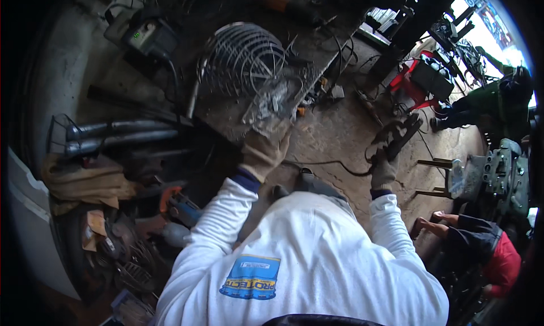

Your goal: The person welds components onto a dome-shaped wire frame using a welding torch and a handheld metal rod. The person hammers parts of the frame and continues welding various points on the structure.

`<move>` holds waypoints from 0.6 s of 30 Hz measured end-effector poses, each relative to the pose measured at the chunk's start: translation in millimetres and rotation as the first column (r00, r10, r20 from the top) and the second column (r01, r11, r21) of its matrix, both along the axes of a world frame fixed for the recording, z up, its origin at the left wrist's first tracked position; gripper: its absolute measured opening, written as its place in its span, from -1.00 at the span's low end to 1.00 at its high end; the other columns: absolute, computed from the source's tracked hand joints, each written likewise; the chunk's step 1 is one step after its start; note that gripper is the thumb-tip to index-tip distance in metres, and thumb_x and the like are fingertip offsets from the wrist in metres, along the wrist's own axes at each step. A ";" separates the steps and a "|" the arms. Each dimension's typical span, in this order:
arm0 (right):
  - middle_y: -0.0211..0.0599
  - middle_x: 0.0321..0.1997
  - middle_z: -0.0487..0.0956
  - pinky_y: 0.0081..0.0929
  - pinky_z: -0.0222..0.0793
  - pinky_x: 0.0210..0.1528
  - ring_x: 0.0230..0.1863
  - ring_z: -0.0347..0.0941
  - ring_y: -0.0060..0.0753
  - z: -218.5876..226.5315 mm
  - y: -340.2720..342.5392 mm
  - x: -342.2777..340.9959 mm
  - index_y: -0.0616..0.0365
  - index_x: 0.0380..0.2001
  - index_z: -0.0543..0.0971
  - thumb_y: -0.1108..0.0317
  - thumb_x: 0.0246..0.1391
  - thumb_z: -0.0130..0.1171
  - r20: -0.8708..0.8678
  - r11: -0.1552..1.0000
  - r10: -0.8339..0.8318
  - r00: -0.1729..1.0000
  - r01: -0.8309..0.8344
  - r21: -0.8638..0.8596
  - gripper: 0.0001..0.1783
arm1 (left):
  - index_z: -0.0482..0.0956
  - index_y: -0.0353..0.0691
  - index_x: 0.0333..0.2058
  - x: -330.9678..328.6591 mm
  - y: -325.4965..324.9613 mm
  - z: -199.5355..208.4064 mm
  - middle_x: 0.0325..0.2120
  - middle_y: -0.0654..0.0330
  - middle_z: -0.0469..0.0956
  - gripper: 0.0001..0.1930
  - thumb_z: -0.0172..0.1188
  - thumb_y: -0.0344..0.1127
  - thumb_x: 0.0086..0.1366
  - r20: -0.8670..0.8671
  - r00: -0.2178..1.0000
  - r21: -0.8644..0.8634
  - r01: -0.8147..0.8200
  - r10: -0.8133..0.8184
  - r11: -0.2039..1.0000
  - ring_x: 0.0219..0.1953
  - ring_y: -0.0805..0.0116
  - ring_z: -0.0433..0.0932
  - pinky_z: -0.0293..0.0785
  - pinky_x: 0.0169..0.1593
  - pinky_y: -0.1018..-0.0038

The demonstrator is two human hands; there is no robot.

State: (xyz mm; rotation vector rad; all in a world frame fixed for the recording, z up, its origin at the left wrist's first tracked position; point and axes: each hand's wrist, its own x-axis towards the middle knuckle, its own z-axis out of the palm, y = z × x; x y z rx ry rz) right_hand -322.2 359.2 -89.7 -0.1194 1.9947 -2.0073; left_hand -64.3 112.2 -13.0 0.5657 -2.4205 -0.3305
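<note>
My left hand (pixel 264 153), in a tan work glove, is closed at the near edge of a grey, shiny metal piece (pixel 273 106) on the workbench. Behind that piece stands a round cage of metal rings (pixel 242 56) with a spoked end. Out to the right, my right hand (pixel 386 168), also gloved, is wrapped round a dark hand tool (pixel 403 134). A black cable (pixel 334 163) runs leftward from near this hand. The tool's exact kind is too dark to make out.
A power unit (pixel 148 37) with a lit display sits at the upper left, above metal tubes (pixel 119 134). An angle grinder (pixel 180 207) lies lower left. Rightward are a red chair (pixel 412 82), a machine (pixel 504 170) and two people (pixel 493 102), (pixel 498 258).
</note>
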 end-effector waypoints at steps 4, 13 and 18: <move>-0.47 -0.44 0.51 -0.49 0.48 -0.44 -0.50 0.45 -0.56 28.4 -2.9 5.3 0.11 -0.07 0.53 0.46 0.14 0.25 0.001 0.989 0.119 0.993 -0.119 -0.086 -0.73 | 0.64 -0.21 -0.15 5.9 7.5 -0.9 -0.30 0.02 0.64 -0.77 0.23 -0.32 0.22 -0.004 1.000 0.003 -0.029 0.029 1.000 -0.27 0.00 0.63 0.57 -0.19 0.21; -0.36 -0.34 0.56 -0.45 0.57 -0.38 -0.41 0.53 -0.50 35.9 -35.0 -44.8 0.21 -0.01 0.51 0.49 0.12 0.23 0.049 0.929 0.347 0.937 -0.336 -0.153 -0.66 | 0.65 -0.16 -0.13 -46.7 7.4 31.8 -0.22 0.04 0.64 -0.77 0.23 -0.24 0.29 0.108 0.940 0.145 -0.336 0.322 0.931 -0.20 0.03 0.65 0.61 -0.19 0.30; -0.31 -0.32 0.59 -0.56 0.52 -0.40 -0.39 0.56 -0.51 13.9 -41.9 -112.6 0.26 0.03 0.49 0.52 0.10 0.18 0.114 0.862 0.507 0.855 -0.506 -0.040 -0.62 | 0.52 -0.13 0.09 -115.8 -5.1 31.3 0.10 0.09 0.51 -0.54 0.15 -0.01 0.32 0.475 0.741 0.075 -0.571 0.474 0.818 -0.05 0.08 0.62 0.59 -0.05 0.23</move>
